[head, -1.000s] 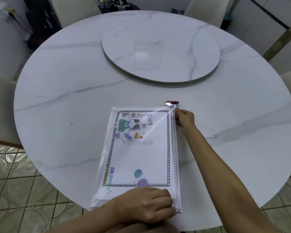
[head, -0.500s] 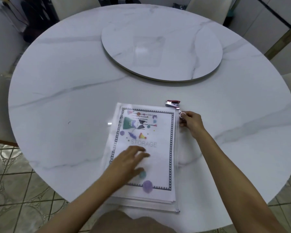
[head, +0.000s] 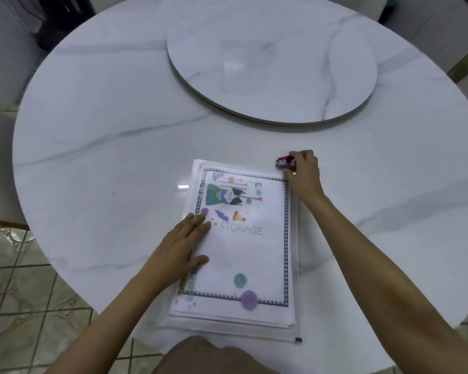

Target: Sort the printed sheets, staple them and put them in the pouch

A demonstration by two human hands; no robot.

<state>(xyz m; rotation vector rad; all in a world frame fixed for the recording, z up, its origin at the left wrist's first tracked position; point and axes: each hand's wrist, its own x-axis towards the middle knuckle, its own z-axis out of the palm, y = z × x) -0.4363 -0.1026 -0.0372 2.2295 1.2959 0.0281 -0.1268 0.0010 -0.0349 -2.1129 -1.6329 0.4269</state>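
Looks like the last step here. The sheets [head: 243, 252] are already stacked inside the clear pouch [head: 227, 330], which lies flat at the near edge of the worktop [head: 119, 130], right in front of the person. The "STORAGE" page is on top.

The left hand [head: 184, 244] lies flat on the pouch's left side with its fingers [head: 200, 222] straight, pinning it down and holding nothing. The right hand [head: 304, 174] is up at the pouch's far right corner with its fingers curled, right against the small red stapler [head: 283, 163]. It can't be told whether it's gripping the stapler or pinching the zip pull there, since the hand covers that spot.

Best guess is that sorting and stapling are done and only the closing is left. The next move needs the left hand to keep the pouch from sliding while the zip runs along the right edge, and the stapler set aside clear of that corner.
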